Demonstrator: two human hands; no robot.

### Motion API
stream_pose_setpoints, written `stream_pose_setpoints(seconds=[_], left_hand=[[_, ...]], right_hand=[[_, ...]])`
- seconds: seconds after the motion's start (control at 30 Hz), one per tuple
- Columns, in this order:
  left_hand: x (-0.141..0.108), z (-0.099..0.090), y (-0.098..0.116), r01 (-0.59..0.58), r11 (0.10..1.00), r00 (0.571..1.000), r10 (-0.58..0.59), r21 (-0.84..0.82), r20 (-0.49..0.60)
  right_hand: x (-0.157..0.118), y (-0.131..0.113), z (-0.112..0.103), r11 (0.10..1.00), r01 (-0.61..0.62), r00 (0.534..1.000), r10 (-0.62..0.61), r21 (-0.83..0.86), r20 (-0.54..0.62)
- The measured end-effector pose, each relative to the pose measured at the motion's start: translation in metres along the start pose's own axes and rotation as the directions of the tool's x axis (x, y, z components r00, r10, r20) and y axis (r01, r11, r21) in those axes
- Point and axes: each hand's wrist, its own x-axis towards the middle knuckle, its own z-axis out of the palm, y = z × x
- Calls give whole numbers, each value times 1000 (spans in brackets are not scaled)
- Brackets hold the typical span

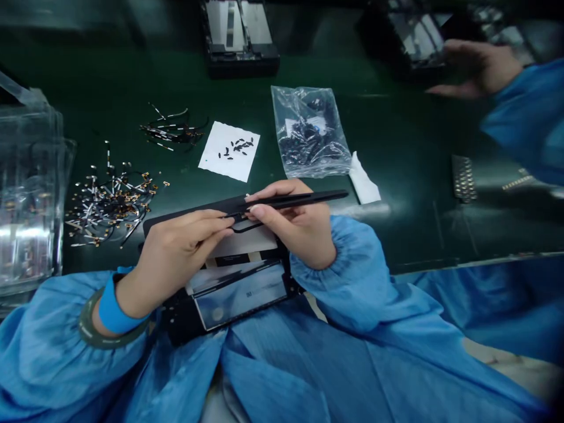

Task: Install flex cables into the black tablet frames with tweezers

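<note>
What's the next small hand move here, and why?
Probably hold the left hand steady and ease the right hand slightly closer: the left appears to pinch a thin dark strip whose curve hangs over the open device, while the right grips a slender dark tool just beside it.

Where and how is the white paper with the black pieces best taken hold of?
Probably by the bare near edge of the paper, coming from the wearer's side and keeping it level: it lies flat with loose pieces farther in, which tilting could spill.
</note>
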Motion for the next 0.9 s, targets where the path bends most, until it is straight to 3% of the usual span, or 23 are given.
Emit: stream_pose_setpoints(seconds=[0.1,0.17,0.37,0.73,0.9], left_hand=[[-3,-4,-3,-24,999,999,26,-40,39],[-4,-5,-4,-19,999,998,21,-33,55],[-5,-2,-5,-24,999,997,26,-21,76],[-7,-3,-6,-24,1000,995,24,1,93],[-6,-4,-7,-12,1000,992,9,24,122]], right_hand=[[0,0,-3,980,149,987,-140,-129,83],[0,0,-3,971,181,977,-159,-159,141],[0,3,-2,982,129,974,-100,-136,202],[2,-1,-2,978,162,977,-140,-133,159],[-2,-2,-3,964,159,977,-122,-213,176]])
